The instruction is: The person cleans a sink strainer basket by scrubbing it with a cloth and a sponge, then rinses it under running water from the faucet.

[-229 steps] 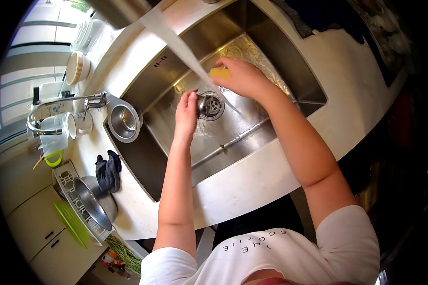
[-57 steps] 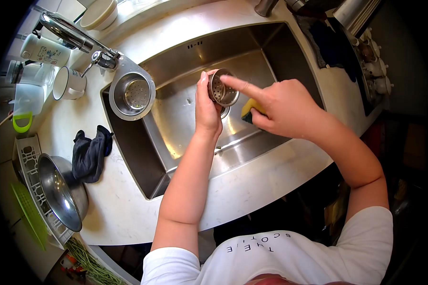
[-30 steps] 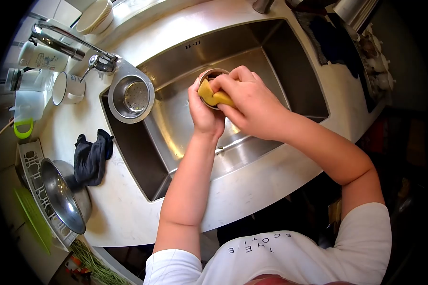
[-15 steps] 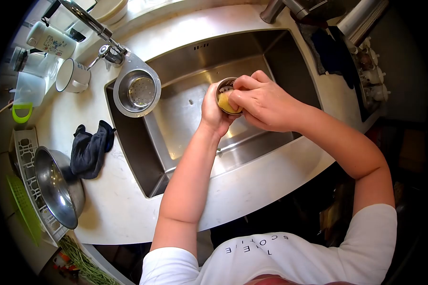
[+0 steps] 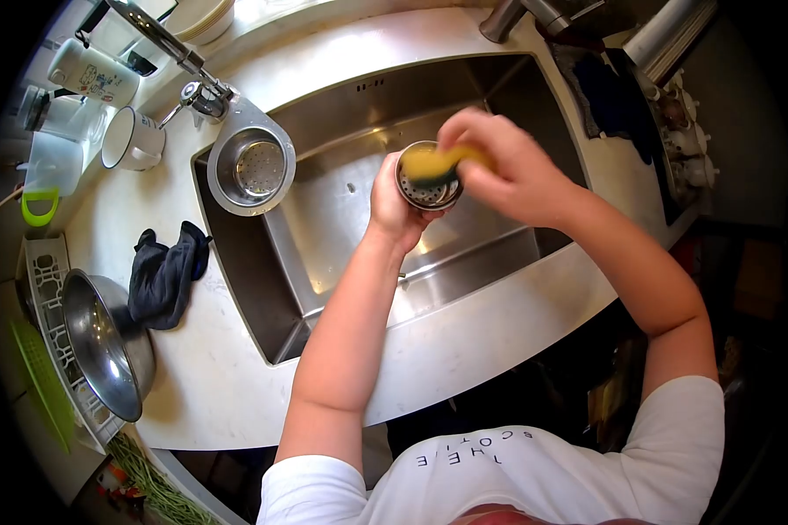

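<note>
My left hand (image 5: 390,206) is wrapped around a small round metal strainer cup (image 5: 436,196) with a perforated bottom, its opening facing up above the sink. In my right hand (image 5: 517,175) is a yellow and dark green sponge (image 5: 433,161), blurred by motion. The sponge is over the mouth of the cup and covers part of the holes inside. Whether it touches the cup's rim, I cannot tell.
The steel sink (image 5: 324,236) lies below both hands. A drain basket (image 5: 259,166) sits in a holder at its left, near the faucet (image 5: 162,35). Further left are a white mug (image 5: 134,140), a dark cloth (image 5: 162,278) and a steel bowl (image 5: 105,346).
My right hand has lifted the sponge up out of the strainer cup and moved slightly right, so the cup's perforated bottom shows. My left hand and the cup have hardly moved.
</note>
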`<state>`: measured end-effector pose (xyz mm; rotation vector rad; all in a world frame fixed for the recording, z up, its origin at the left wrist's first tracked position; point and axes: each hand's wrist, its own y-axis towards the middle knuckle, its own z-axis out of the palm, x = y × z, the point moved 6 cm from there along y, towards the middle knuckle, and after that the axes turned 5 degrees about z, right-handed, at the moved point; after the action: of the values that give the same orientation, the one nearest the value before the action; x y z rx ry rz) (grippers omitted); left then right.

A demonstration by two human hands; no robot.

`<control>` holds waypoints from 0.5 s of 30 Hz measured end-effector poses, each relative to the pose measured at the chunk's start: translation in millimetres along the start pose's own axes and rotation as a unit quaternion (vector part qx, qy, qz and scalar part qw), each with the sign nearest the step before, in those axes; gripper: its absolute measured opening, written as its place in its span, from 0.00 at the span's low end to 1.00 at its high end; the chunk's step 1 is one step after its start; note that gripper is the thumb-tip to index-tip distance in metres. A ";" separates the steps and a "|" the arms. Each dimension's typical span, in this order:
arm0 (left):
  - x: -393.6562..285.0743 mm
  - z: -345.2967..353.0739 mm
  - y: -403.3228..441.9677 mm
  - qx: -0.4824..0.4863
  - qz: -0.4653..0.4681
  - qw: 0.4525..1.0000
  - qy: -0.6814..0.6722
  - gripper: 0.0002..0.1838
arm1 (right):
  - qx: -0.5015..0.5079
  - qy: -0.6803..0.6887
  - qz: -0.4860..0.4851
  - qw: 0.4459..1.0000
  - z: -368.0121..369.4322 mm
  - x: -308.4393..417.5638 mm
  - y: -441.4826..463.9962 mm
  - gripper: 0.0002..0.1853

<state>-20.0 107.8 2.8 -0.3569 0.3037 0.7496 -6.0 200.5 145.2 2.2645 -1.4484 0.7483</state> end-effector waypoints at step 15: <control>-9.8 -14.5 -6.9 -0.136 0.039 0.983 0.119 0.20 | 0.036 -0.093 -0.047 0.994 32.1 5.1 9.2 0.16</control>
<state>-23.9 91.1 -4.9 -0.6993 0.4444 0.8282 -4.8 175.3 122.8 2.4965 -1.4023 0.5825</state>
